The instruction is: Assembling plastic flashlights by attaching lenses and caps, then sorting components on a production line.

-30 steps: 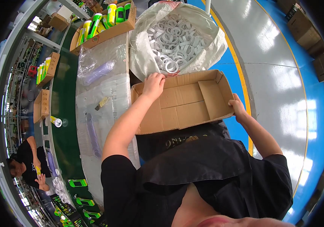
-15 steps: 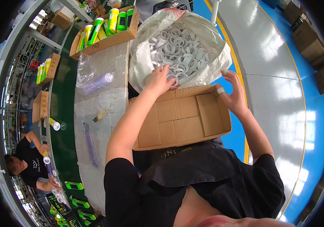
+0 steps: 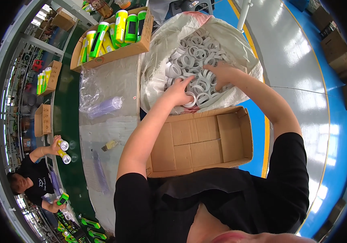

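A big white sack [image 3: 238,44] stands open ahead of me, filled with several white plastic rings [image 3: 193,54]. Both my hands are inside its mouth. My left hand [image 3: 178,92] lies on the near rings with fingers spread and touching them. My right hand [image 3: 218,75] rests on the pile a little farther in, fingers curled over rings. Whether either hand grips a ring is hidden. Below the sack, against my body, lies an empty open cardboard box [image 3: 242,133].
A plastic-covered table [image 3: 108,121] at my left carries a clear bag [image 3: 104,107] and a cardboard tray of green and yellow flashlights [image 3: 112,30]. Beyond it runs a green conveyor [image 3: 66,121], where another person [image 3: 33,178] handles cans. Blue floor lies at the right.
Both hands let go of the cardboard box, which now rests lower against my body, and reached forward into the sack of rings.
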Motion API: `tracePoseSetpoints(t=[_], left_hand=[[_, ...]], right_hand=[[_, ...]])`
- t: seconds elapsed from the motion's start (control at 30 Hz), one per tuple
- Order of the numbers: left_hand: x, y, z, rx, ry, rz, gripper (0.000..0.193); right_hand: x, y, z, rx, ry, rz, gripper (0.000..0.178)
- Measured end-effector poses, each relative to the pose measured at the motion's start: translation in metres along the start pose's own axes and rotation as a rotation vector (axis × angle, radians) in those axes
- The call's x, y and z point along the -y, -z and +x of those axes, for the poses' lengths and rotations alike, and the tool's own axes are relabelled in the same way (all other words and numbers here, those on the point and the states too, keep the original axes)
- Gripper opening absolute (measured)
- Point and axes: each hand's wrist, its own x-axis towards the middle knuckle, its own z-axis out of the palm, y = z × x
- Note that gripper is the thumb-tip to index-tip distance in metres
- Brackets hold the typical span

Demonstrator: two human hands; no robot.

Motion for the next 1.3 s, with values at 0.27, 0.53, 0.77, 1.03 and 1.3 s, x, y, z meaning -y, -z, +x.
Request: tracePoseSetpoints(t=[0.27,0.53,0.77,1.03,1.3], left_hand=[[0.011,-0.011,0.026,-0.041,-0.078,0.047,0.069],[0.005,0.021,0.015,-0.039,-0.235,-0.499,0.066],[-0.042,0.027,-0.092,-0.301,-0.39,-0.128,0.061],[-0.047,0.008,-0.174,0.464,-0.297,0.283,0.076],[-0.047,0.043,-0.041,0.055,-0.041,0.082,0.071]], right_hand=[[-0.011,-0.021,0.005,-0.196,0.048,0.212,0.098],[0.014,0.0,-0.006,-0.247,0.179,0.558,0.085],[0.06,-0.007,-0.096,-0.517,0.594,0.556,0.071],[0.075,-0.009,-0.159,-0.044,0.925,0.055,0.071],[-0.022,0.035,-0.034,0.218,-0.014,0.216,0.098]])
